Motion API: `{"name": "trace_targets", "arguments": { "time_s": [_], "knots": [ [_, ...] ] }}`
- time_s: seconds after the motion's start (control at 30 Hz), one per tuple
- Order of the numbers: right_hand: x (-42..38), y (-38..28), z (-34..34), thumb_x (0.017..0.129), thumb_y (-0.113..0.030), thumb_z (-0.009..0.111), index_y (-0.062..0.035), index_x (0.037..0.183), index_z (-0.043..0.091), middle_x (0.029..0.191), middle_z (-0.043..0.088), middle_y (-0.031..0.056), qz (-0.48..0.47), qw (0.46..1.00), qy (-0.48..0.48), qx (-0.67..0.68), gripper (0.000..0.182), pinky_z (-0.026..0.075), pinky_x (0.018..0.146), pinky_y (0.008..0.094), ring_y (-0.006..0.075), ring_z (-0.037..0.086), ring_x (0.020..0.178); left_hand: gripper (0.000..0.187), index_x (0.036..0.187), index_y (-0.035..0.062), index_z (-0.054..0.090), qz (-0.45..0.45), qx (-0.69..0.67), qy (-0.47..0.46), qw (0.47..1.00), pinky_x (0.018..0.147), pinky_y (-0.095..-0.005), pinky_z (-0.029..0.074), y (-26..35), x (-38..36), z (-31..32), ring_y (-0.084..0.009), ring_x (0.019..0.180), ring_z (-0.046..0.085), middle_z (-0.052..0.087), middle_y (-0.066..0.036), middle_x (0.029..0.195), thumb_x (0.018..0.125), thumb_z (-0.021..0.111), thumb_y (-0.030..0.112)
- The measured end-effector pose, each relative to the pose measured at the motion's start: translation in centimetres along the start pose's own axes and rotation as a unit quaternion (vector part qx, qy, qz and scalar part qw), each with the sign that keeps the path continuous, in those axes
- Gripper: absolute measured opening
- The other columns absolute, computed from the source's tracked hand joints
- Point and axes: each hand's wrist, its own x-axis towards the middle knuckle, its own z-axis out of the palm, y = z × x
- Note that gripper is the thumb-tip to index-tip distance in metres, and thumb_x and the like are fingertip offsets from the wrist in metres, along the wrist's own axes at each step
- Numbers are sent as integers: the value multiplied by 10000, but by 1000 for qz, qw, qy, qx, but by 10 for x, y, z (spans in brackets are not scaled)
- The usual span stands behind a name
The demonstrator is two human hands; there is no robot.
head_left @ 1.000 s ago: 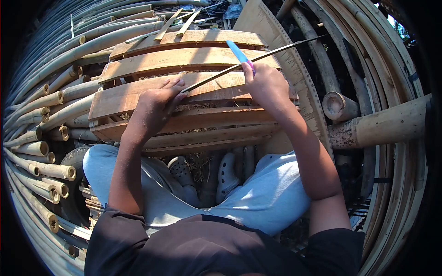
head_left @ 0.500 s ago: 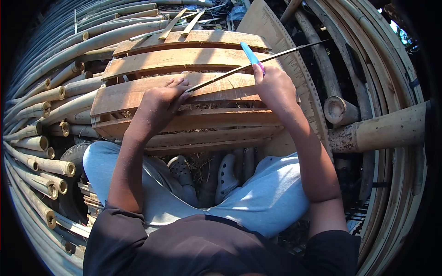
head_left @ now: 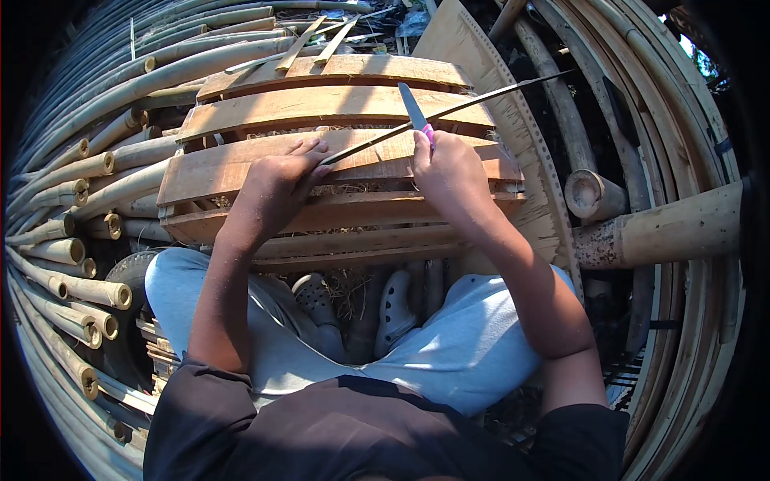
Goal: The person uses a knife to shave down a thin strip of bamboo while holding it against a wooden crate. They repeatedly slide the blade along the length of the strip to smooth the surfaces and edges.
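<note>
My left hand (head_left: 279,178) is closed around the near end of a thin dark strip (head_left: 489,94), resting on the slatted wooden bench (head_left: 216,166). From there the strip slants up to the right, past the bench's far right corner. In my right hand (head_left: 451,170) is a knife (head_left: 411,104) with a purple handle, its blade pointing up and slightly left. The blade overlaps the strip around its middle. Fingers of my right hand wrap the handle and hide most of it.
Bamboo poles (head_left: 72,192) are stacked along the left. Two short split pieces (head_left: 335,42) lie at the bench's far edge. A flat board (head_left: 481,48) leans to the right, beside a thick bamboo pole (head_left: 674,223) and long slats (head_left: 686,337).
My right hand has drawn the knife left and toward me along the strip. My left hand has kept its place on the strip.
</note>
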Motion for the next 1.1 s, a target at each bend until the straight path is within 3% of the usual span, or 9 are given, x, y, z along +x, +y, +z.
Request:
{"name": "trace_targets", "arguments": {
  "time_s": [0.1, 0.37, 0.43, 0.57, 0.7, 0.77, 0.83, 1.03, 1.1],
  "knots": [
    [6, 1, -22, 1064, -339, 490, 45, 951, 726, 787, 707, 268, 30, 994, -79, 69, 464, 549, 789, 552, 465, 705, 822, 265, 1222, 0, 685, 1, 1, 2, 1000, 1095, -429, 506, -1, 0, 1, -354, 1304, 585, 667, -212, 1308, 987, 663, 120],
    [-5, -10, -9, 1059, -375, 506, 46, 923, 718, 781, 694, 285, -27, 990, -130, 46, 491, 547, 769, 562, 465, 704, 789, 278, 1196, 9, 707, 19, 8, 24, 1000, 986, -453, 557, -1, 1, 1, -365, 1250, 612, 673, -230, 1261, 983, 674, 183],
    [1, -4, -10, 1058, -374, 510, 33, 889, 731, 768, 696, 276, -5, 998, -56, 37, 494, 549, 748, 561, 463, 702, 773, 281, 1203, 9, 704, 22, 4, 27, 999, 981, -456, 557, -1, -1, 1, -368, 1248, 612, 673, -230, 1261, 984, 673, 183],
    [-31, -23, 7, 1054, -363, 517, 25, 901, 731, 773, 691, 288, -32, 985, -140, 99, 469, 538, 769, 578, 497, 686, 787, 287, 1212, 9, 698, 25, 11, 22, 999, 969, -464, 558, -3, 1, 2, -375, 1244, 611, 673, -235, 1255, 984, 672, 181],
    [-5, -11, -4, 1051, -356, 521, 23, 916, 733, 788, 697, 281, -34, 996, -36, 74, 454, 556, 755, 559, 482, 698, 796, 269, 1232, -2, 685, -12, -4, 5, 1000, 1075, -420, 519, 3, -1, -1, -339, 1307, 587, 668, -214, 1307, 983, 666, 99],
    [-10, -10, 0, 1055, -353, 514, 27, 947, 731, 803, 701, 281, -2, 994, -74, 77, 451, 562, 746, 553, 484, 697, 797, 268, 1230, -1, 688, -5, -5, -1, 1000, 1083, -421, 515, 2, 1, -1, -340, 1308, 587, 668, -213, 1308, 983, 666, 99],
    [-29, -23, 7, 1059, -350, 508, 40, 930, 734, 783, 698, 282, -61, 988, -125, 64, 469, 567, 711, 543, 482, 698, 773, 263, 1224, -2, 690, -3, -1, -2, 1000, 1086, -423, 514, -1, 1, 1, -338, 1309, 587, 670, -212, 1306, 982, 667, 96],
    [-10, -12, 0, 1062, -354, 499, 44, 909, 727, 762, 687, 293, -26, 994, -65, 84, 484, 542, 756, 579, 492, 692, 776, 256, 1213, 0, 696, -13, -10, -2, 1000, 1090, -423, 513, 3, 0, -1, -327, 1307, 590, 677, -207, 1296, 976, 672, 91],
    [-28, -23, 10, 1064, -353, 499, 41, 892, 730, 754, 684, 296, -51, 986, -137, 82, 488, 548, 732, 567, 485, 695, 770, 260, 1217, 1, 696, -14, -14, -1, 1000, 1088, -423, 514, 1, 2, 0, -327, 1308, 589, 678, -207, 1295, 974, 675, 92]
  ]
}}
